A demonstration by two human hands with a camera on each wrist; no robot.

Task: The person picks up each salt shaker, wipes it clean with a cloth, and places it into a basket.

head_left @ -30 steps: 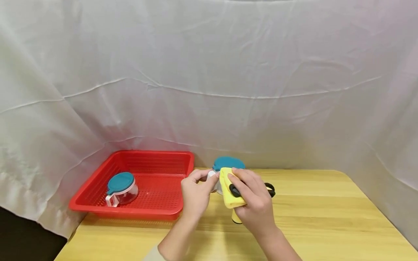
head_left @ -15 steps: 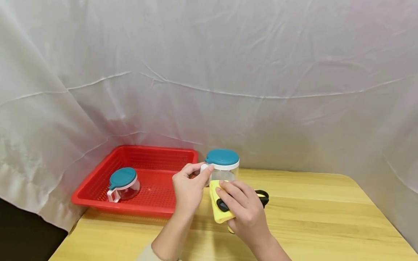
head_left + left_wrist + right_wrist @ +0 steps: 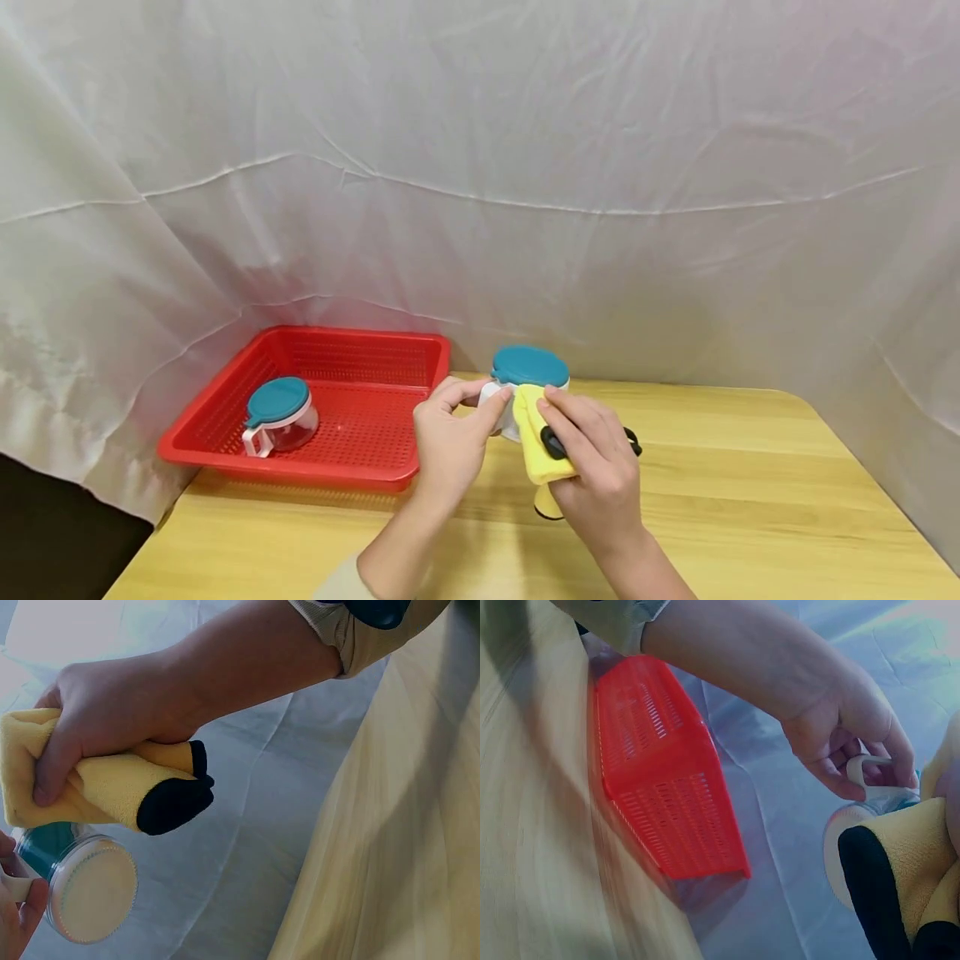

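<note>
My left hand pinches the white handle of a clear jar with a teal lid. The jar is raised off the table and tilted; its round base shows in the left wrist view. In my right hand is a folded yellow cloth with black edging, its near end against the jar's side by the handle. The cloth and fingers hide much of the jar's body in the head view. From the right wrist, my left fingers show curled at the handle.
A red perforated plastic basket stands on the left of the wooden table. Inside it sits a similar jar with a teal lid and white handle. Pale fabric hangs behind the table and at both sides.
Half a second ago the cloth was lower, at the jar's bottom, and the jar stood more upright. Since then the cloth has moved up and right along the jar, which is tilted again.
</note>
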